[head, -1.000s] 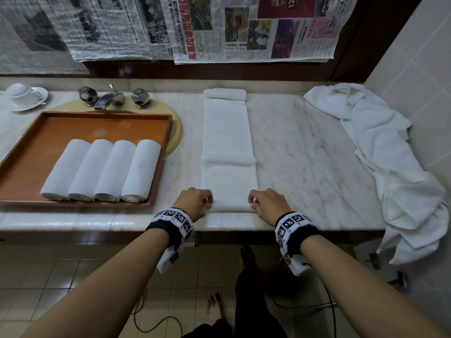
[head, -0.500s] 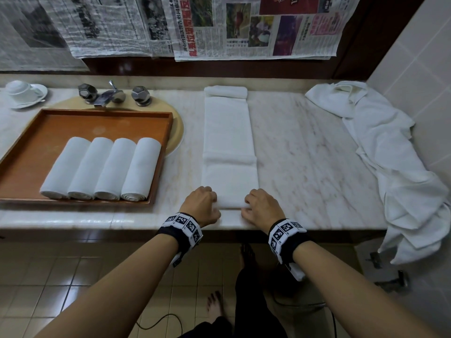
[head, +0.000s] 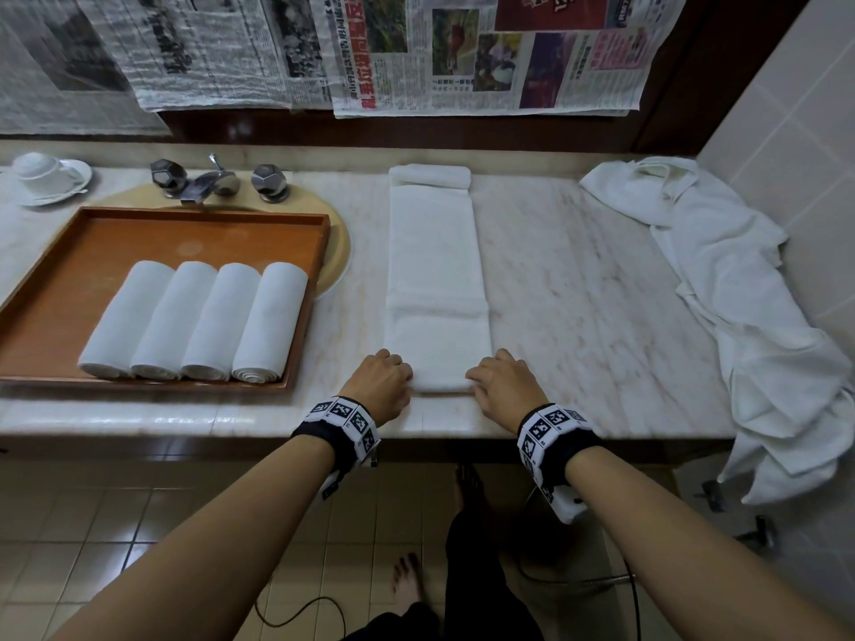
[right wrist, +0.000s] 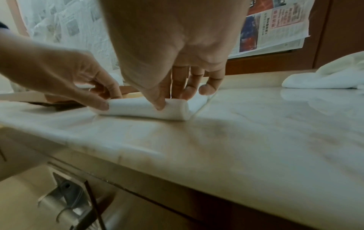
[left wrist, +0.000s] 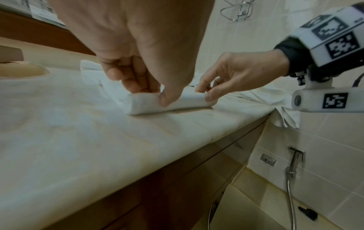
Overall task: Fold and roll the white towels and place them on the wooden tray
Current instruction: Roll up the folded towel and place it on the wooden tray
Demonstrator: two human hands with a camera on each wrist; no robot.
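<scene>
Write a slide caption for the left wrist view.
Both hands, left hand and right hand, pinch the folded towel's near end, starting a roll on the marble counter.

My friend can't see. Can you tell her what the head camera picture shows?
Two hands, left hand and right hand, roll the near end of a long folded white towel on a marble counter. Left of it, four rolled towels lie in a wooden tray.

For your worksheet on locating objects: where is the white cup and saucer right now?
In the head view, the white cup and saucer sit at the countertop's far left corner, left of the faucet, behind the wooden tray.
</scene>
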